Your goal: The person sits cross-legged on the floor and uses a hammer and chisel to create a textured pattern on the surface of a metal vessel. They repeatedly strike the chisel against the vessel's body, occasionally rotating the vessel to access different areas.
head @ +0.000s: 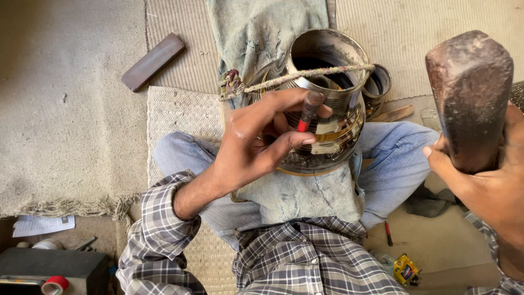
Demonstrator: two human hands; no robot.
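Two hands work: your left hand [256,145] pinches a slim red-banded metal punch [309,111] against the shiny, ridged, round-bellied metal pot [327,117] in your lap; your right hand [483,186] grips a rusty, blunt, heavy-headed hammer [469,93].

Dark flat bar [153,61], red tape roll [55,284]

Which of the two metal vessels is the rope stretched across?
The big shiny pot on the person's lap, under the left hand; the rope crosses its wide mouth. The smaller pot sits behind it, bare.
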